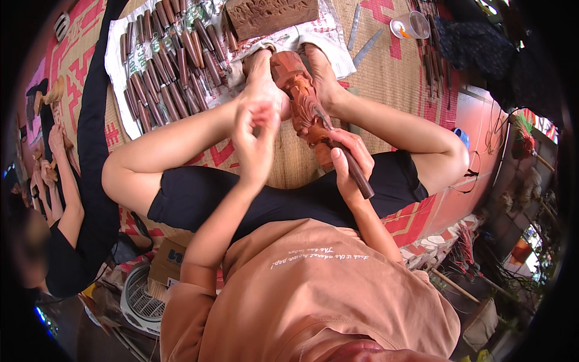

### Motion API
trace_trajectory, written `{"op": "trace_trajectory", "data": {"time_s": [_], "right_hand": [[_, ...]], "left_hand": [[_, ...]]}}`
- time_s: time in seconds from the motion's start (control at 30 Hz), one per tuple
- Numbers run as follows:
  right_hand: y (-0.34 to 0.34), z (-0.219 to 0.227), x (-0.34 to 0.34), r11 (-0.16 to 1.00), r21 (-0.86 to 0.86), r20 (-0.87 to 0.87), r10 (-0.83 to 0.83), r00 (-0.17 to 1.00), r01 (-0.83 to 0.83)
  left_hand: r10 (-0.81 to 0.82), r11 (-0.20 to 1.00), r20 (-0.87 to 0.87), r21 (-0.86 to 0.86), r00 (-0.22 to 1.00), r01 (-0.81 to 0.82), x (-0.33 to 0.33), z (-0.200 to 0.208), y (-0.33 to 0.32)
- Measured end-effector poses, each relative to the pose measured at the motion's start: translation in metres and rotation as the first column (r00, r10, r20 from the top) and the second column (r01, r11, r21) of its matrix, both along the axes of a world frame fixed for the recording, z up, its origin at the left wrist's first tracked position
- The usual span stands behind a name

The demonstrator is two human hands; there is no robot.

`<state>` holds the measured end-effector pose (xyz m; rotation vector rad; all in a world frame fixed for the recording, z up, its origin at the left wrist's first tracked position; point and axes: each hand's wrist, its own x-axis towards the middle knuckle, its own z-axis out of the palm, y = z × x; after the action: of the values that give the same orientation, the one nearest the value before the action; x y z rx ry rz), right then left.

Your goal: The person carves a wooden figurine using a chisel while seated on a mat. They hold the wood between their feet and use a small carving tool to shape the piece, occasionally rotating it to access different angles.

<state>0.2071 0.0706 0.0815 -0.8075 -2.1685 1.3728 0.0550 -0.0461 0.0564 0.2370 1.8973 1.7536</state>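
Observation:
A reddish-brown wood carving stands between my bare feet, tilted, with a blocky top end and carved grooves lower down. My right hand is closed around a carving chisel. The chisel's dark wooden handle points back toward me, and its thin metal blade lies against the carving's grooved part. Left of the carving, my left hand is raised above my shin, apart from the wood. Its fingers look bent but are smeared by motion, and I see no tool in them.
Many dark-handled carving tools lie on a white printed cloth at the far left. A brown carved block rests behind my feet. Flat metal blades and a clear plastic cup are farther right. Another person's arm shows at left.

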Motion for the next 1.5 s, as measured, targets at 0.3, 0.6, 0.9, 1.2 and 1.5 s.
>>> {"op": "trace_trajectory", "data": {"time_s": [0.3, 0.6, 0.9, 1.2, 1.5], "right_hand": [[-0.012, -0.017, 0.021, 0.995, -0.089, -0.038, 0.051, 0.998, -0.055], [0.0, -0.031, -0.002, 0.997, 0.024, -0.068, 0.08, 0.994, -0.079], [-0.001, -0.025, -0.042, 0.961, 0.275, -0.021, -0.001, 1.0, 0.007], [-0.002, -0.026, -0.041, 0.924, 0.376, 0.072, 0.045, 0.996, -0.069], [-0.002, -0.02, -0.043, 0.913, 0.393, 0.054, 0.093, 0.994, -0.107]], "left_hand": [[-0.416, 0.712, -0.871, -0.132, 0.263, 0.689, 0.079, 0.033, 0.042], [-0.423, 0.643, -0.812, 0.043, 0.402, 0.764, 0.058, 0.043, 0.05], [-0.419, 0.602, -0.796, 0.118, 0.438, 0.79, 0.054, 0.03, 0.041], [-0.304, 0.706, -0.78, 0.201, 0.546, 0.68, 0.064, 0.028, 0.037], [-0.275, 0.707, -0.791, 0.219, 0.546, 0.673, 0.063, 0.03, 0.037]]}}
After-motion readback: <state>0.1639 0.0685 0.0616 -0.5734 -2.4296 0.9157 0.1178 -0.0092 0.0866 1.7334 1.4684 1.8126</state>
